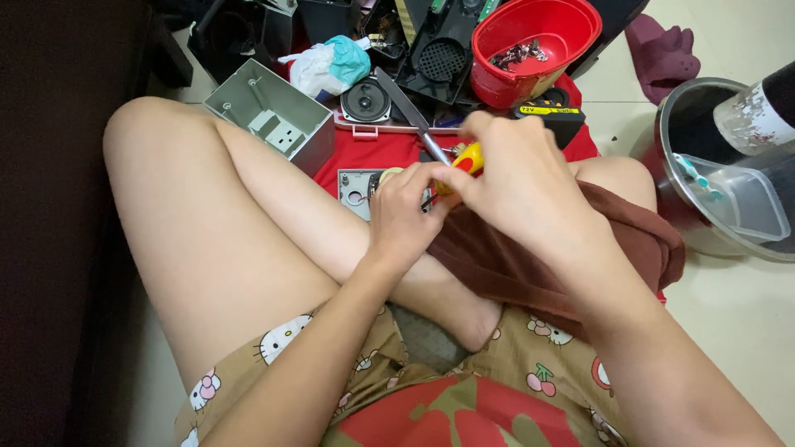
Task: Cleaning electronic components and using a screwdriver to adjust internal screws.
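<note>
I sit cross-legged on the floor. My right hand [517, 178] is closed around a screwdriver with a yellow handle [469, 157], its tip pointing down toward my left hand. My left hand [403, 217] grips a small part against my shin; the part is mostly hidden by my fingers. A grey plate with a round hole [358, 190] lies on the red cloth [377, 153] just left of my left hand. A knife blade [407, 112] angles down behind the screwdriver.
A grey plastic housing [269, 116] sits at upper left, a small round speaker [366, 101] beside it. A red bowl with metal bits [534, 50] stands behind. A metal basin [704, 165] holding a clear container is at right. A brown cloth [530, 257] drapes my right leg.
</note>
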